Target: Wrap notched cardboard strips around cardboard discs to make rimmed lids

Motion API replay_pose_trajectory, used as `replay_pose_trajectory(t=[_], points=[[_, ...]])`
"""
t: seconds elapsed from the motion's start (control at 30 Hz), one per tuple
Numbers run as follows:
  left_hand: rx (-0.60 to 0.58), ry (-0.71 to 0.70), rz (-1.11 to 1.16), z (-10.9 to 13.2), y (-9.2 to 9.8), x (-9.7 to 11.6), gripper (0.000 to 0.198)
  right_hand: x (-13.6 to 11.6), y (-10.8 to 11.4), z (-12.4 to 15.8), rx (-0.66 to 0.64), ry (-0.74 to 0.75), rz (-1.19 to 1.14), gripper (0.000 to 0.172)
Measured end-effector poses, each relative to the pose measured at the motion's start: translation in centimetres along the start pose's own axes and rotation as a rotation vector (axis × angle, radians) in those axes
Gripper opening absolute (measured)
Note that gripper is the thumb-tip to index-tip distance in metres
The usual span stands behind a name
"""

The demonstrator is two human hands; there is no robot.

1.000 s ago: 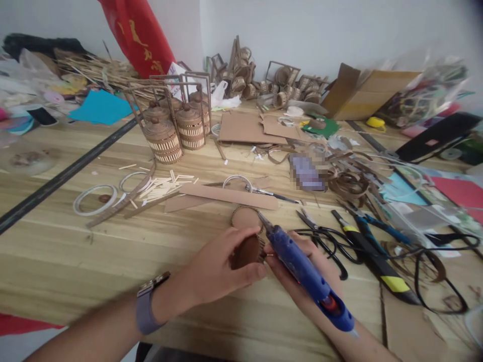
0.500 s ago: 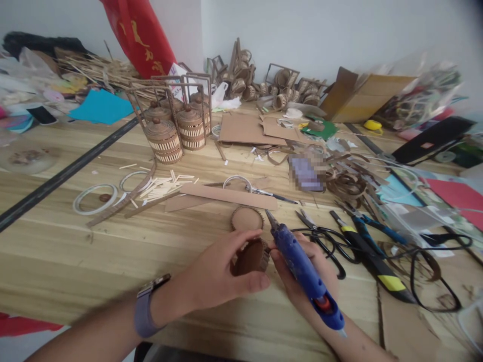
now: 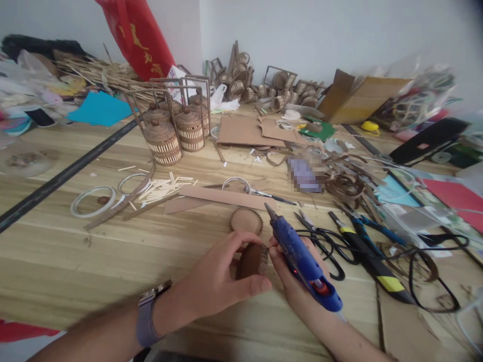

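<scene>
My left hand (image 3: 222, 269) grips a small round brown cardboard piece (image 3: 249, 262) with a ridged rim, its thumb and fingers curved around the edge. In my right hand (image 3: 292, 274) is a blue glue gun (image 3: 304, 261), its nozzle pointing up and away to the left. The right fingertips also touch the ridged rim of the held piece; whether they pinch something small there is too fine to make out. Just beyond the left fingers a second round piece (image 3: 246, 221) with a ridged edge lies flat on the table.
Cardboard strips (image 3: 226, 197) and pale short sticks (image 3: 162, 188) lie past the hands, beside tape rolls (image 3: 93, 202). Black-handled scissors (image 3: 320, 241), a yellow-black cutter (image 3: 372, 261) and pliers (image 3: 364, 229) are at right. Small lidded baskets (image 3: 164, 143) stand behind.
The round piece has turned slightly in my left hand, so more of its ridged side shows. The glue gun has shifted only a little.
</scene>
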State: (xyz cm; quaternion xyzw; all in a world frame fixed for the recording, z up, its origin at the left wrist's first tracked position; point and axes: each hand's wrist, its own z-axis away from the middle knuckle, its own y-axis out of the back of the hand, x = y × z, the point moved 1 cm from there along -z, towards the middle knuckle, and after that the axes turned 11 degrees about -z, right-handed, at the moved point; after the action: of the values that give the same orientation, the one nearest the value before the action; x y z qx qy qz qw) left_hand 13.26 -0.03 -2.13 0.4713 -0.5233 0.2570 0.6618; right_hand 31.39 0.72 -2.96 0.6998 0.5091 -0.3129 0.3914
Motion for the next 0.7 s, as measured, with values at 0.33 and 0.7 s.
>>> replay_pose_trajectory(t=[0.33,0.7], points=[[0.049,-0.169,-0.098,0.01,-0.27,-0.19,0.041,0.63,-0.29,0.27,0.049,-0.105,-0.108,0.007],[0.050,-0.194,-0.147,-0.04,-0.08,-0.11,0.039,0.78,-0.01,0.08,0.007,-0.224,-0.188,0.013]])
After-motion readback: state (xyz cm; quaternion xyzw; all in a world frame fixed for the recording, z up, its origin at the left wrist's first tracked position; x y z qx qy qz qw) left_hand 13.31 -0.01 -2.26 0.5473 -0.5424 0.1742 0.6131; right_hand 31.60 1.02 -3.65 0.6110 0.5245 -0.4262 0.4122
